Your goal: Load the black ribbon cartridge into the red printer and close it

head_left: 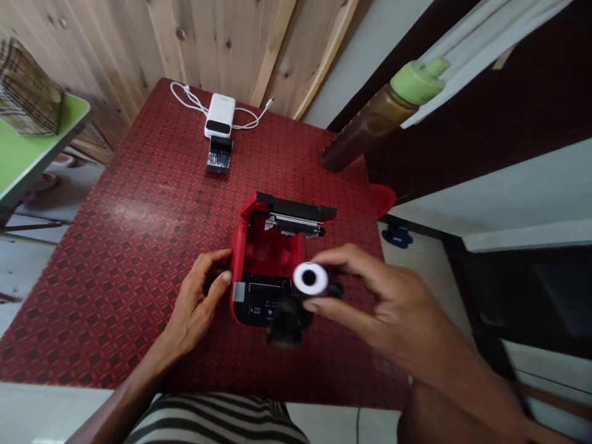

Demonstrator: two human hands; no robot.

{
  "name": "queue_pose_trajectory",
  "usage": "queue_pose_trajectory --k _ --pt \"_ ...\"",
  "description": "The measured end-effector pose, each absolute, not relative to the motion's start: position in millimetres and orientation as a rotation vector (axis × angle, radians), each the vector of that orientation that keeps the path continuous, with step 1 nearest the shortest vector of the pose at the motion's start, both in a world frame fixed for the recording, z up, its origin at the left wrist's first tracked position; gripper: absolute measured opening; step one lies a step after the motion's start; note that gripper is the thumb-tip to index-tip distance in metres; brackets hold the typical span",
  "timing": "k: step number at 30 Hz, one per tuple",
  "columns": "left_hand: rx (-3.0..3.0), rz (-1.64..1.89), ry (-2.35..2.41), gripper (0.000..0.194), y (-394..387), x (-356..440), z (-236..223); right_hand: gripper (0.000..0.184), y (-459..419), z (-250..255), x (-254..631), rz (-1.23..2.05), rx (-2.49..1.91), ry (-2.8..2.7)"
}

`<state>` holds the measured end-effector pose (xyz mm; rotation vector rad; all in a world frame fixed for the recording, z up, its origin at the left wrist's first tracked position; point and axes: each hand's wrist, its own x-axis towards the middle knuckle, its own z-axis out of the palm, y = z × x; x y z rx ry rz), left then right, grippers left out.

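A red and black portable printer stands on the table with its hinged lid raised, so its red inner bay shows. My left hand rests against the printer's left side, thumb and fingers apart, touching it without wrapping round it. Over the printer's right front part, my right hand pinches a small roll between thumb and fingers. The roll's white end with a dark core hole faces me. A blurred dark strip or piece hangs below it; I cannot make out what it is.
A white power bank with a white cable lies at the back of the red patterned table. Before it lies a small black, shiny piece. A tall brown bottle with a green cap stands at the right edge. A green table is at left.
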<state>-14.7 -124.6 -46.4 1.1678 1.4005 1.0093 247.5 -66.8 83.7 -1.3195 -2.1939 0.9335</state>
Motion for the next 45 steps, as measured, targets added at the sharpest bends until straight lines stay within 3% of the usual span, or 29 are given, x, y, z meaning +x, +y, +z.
queue_pose_trajectory --k 5,9,16,23,27,32,40,45 --pt "1.177 1.018 1.397 0.049 -124 -15 -48 0.022 -60 49 211 0.431 -1.347 -2.450" --pt "1.176 1.016 1.399 0.049 -123 -15 -48 0.019 -61 36 192 0.273 -1.455 -2.588" --pt "1.190 1.028 1.382 0.047 -123 -14 -49 0.014 -38 25 175 0.386 -1.673 -2.751" --pt "1.197 1.022 1.410 0.046 -123 -15 -48 0.020 -30 25 168 0.507 -1.750 -2.781" --pt "1.184 0.988 1.431 0.049 -123 -16 -48 0.028 -34 24 173 0.586 -1.715 -2.729" --pt "1.160 0.976 1.444 0.051 -122 -15 -47 0.053 -50 31 208 0.688 -1.311 -2.496" --pt "1.039 0.985 1.408 0.055 -120 -19 -40 0.022 -58 32 225 0.761 -1.049 -2.490" --pt "1.089 1.059 1.494 0.051 -115 -25 -30 0.023 -59 28 223 0.682 -1.017 -2.390"
